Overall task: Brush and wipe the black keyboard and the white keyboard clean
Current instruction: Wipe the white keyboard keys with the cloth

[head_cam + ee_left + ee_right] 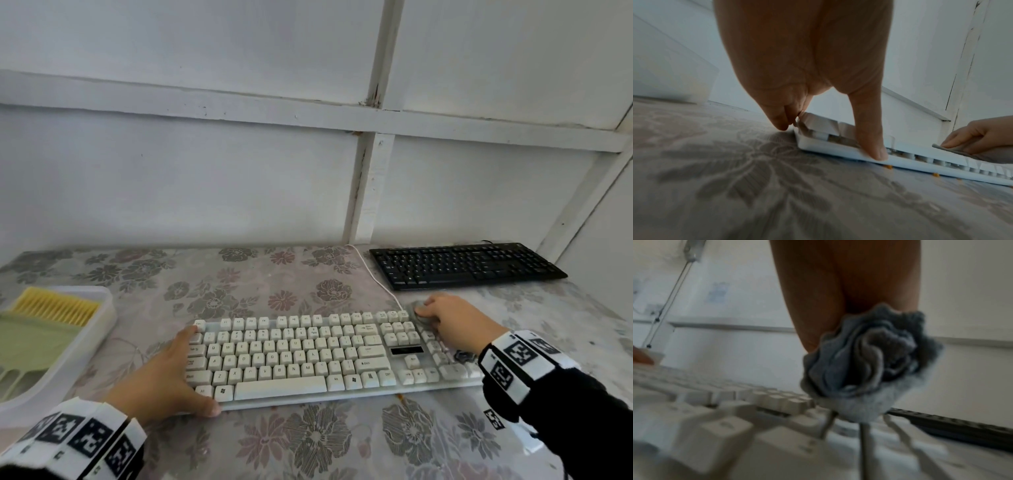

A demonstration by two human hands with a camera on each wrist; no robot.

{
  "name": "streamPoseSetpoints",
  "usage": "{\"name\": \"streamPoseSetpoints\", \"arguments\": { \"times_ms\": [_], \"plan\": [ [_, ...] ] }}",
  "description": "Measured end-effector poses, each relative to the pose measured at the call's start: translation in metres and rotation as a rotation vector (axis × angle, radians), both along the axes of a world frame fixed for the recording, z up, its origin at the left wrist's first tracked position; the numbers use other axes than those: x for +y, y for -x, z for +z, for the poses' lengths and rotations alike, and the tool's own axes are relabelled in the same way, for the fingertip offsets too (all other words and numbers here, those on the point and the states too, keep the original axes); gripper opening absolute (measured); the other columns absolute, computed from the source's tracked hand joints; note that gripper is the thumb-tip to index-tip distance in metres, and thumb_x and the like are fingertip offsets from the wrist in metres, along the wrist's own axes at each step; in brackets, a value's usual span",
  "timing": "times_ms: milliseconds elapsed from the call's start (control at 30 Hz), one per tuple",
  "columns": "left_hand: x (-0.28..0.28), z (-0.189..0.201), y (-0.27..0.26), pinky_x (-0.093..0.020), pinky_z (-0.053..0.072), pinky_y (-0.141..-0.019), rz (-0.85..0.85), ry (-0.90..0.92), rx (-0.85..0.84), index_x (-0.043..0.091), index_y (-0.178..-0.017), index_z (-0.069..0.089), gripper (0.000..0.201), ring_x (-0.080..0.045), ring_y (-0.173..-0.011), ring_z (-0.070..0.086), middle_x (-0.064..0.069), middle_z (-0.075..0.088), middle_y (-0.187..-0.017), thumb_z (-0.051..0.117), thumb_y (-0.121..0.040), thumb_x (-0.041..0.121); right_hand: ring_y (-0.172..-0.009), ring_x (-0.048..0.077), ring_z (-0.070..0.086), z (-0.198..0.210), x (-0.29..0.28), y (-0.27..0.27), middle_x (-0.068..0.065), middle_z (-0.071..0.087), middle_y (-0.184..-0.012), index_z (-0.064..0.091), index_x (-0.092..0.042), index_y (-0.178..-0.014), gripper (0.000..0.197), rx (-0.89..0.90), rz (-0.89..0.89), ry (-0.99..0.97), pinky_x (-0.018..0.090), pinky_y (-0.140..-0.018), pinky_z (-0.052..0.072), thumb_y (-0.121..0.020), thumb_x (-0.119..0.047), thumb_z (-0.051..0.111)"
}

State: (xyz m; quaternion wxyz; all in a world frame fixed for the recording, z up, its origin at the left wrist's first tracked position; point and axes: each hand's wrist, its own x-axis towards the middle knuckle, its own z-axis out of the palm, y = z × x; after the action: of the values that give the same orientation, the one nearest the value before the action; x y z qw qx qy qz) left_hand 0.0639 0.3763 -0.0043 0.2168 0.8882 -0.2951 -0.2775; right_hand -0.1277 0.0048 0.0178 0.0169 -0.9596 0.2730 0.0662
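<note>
I had the white keyboard (308, 356) in front of me on the desk (342, 445), my left hand (164, 373) clamped over its left end, thumb (871, 142) pressed on the front edge and the other fingers reaching over the far edge to steady it. My right hand (452, 322) lay over the number pad at the far right corner, fingers curled round a bunched grey cloth (869, 369) and pressing it down onto the keys. So I judged I was in the wiping stage on this board, working its right end; how much of it I had covered I could not tell from the look of the keys. A few small orange crumbs (889, 167) lay on the desk just under its front edge, so some tidying was left there. The black keyboard (466, 265) sat well apart at the back right near the wall, with nobody touching it; whether it was already clean I could not tell. The brush with yellow bristles (56, 306) lay in the white tray (106, 325) at my left.
</note>
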Motion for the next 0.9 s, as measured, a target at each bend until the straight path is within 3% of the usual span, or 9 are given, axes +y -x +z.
{"name": "streamPoseSetpoints", "arguments": {
  "times_ms": [167, 300, 367, 433, 467, 533, 700, 767, 900],
  "plan": [
    [-0.001, -0.006, -0.002, -0.03, 0.027, -0.109, 0.02, 0.012, -0.023, 0.022, -0.148, 0.0, 0.151, -0.018, -0.134, 0.03, -0.002, 0.021, -0.151, 0.068, -0.02, 0.064, -0.088, 0.015, 0.059, 0.006, -0.015, 0.016, -0.001, 0.059, -0.098, 0.066, -0.017, -0.098, 0.028, 0.072, -0.063, 0.074, 0.018, -0.076, 0.045, -0.085, -0.002, 0.046],
    [-0.001, -0.007, -0.003, -0.031, 0.029, -0.109, 0.037, 0.023, -0.019, 0.022, -0.148, 0.0, 0.148, -0.018, -0.131, 0.033, -0.001, 0.025, -0.15, 0.074, -0.026, 0.059, -0.07, 0.017, 0.047, 0.017, -0.02, 0.014, -0.005, 0.041, -0.067, 0.042, -0.013, -0.059, 0.03, 0.062, -0.166, 0.042, 0.017, -0.057, 0.033, -0.086, 0.001, 0.042],
    [-0.001, -0.01, -0.004, -0.032, 0.03, -0.109, 0.047, 0.021, -0.028, 0.023, -0.148, 0.0, 0.144, -0.018, -0.131, 0.034, -0.001, 0.025, -0.15, 0.081, -0.033, 0.054, -0.07, 0.015, 0.045, 0.02, -0.019, 0.01, -0.005, 0.043, -0.069, 0.05, -0.01, -0.064, 0.027, 0.017, -0.135, 0.007, 0.019, -0.063, 0.034, -0.09, -0.003, 0.044],
    [0.0, -0.012, -0.005, -0.032, 0.03, -0.11, 0.058, 0.022, -0.039, 0.023, -0.149, 0.0, 0.138, -0.018, -0.131, 0.034, 0.0, 0.025, -0.15, 0.086, -0.043, 0.047, -0.088, 0.016, 0.054, 0.018, -0.011, 0.005, -0.001, 0.057, -0.094, 0.069, -0.016, -0.094, 0.026, -0.003, -0.058, -0.077, 0.021, -0.079, 0.038, -0.092, -0.004, 0.046],
    [0.0, -0.012, -0.006, -0.033, 0.03, -0.11, 0.061, 0.02, -0.039, 0.024, -0.149, 0.0, 0.137, -0.018, -0.131, 0.034, 0.0, 0.024, -0.15, 0.086, -0.045, 0.046, -0.103, 0.02, 0.053, 0.016, -0.006, 0.003, 0.004, 0.056, -0.11, 0.066, -0.017, -0.113, 0.032, 0.005, -0.031, -0.121, 0.024, -0.088, 0.038, -0.092, -0.004, 0.045],
    [0.0, -0.012, -0.006, -0.033, 0.029, -0.11, 0.058, 0.011, -0.032, 0.024, -0.148, -0.001, 0.138, -0.018, -0.131, 0.034, -0.001, 0.024, -0.15, 0.084, -0.042, 0.048, -0.118, 0.026, 0.046, 0.013, -0.001, -0.001, 0.011, 0.049, -0.127, 0.057, -0.015, -0.127, 0.041, 0.006, 0.006, -0.152, 0.026, -0.095, 0.034, -0.092, -0.001, 0.043],
    [-0.001, -0.009, -0.003, -0.033, 0.028, -0.111, 0.053, 0.0, -0.024, 0.024, -0.149, -0.001, 0.146, -0.018, -0.133, 0.032, 0.0, 0.022, -0.151, 0.078, -0.03, 0.058, -0.108, 0.018, 0.048, 0.01, -0.001, 0.001, 0.005, 0.049, -0.121, 0.056, -0.019, -0.129, 0.035, -0.005, 0.046, -0.153, 0.018, -0.086, 0.034, -0.095, -0.014, 0.049],
    [-0.002, -0.009, -0.003, -0.032, 0.027, -0.111, 0.06, -0.009, -0.032, 0.023, -0.149, -0.002, 0.14, -0.019, -0.134, 0.03, -0.001, 0.02, -0.152, 0.083, -0.04, 0.05, -0.097, 0.012, 0.048, 0.008, -0.003, 0.004, 0.001, 0.048, -0.114, 0.058, -0.02, -0.126, 0.032, -0.003, 0.058, -0.135, 0.014, -0.079, 0.033, -0.095, -0.02, 0.05],
    [-0.002, -0.009, -0.004, -0.032, 0.026, -0.11, 0.073, -0.01, -0.034, 0.023, -0.148, -0.002, 0.134, -0.019, -0.135, 0.029, -0.002, 0.02, -0.152, 0.087, -0.05, 0.042, -0.079, 0.009, 0.045, 0.011, -0.02, 0.014, -0.002, 0.042, -0.096, 0.067, -0.011, -0.111, 0.026, 0.039, -0.041, -0.052, 0.01, -0.061, 0.032, -0.095, -0.013, 0.046]
  ]
}}
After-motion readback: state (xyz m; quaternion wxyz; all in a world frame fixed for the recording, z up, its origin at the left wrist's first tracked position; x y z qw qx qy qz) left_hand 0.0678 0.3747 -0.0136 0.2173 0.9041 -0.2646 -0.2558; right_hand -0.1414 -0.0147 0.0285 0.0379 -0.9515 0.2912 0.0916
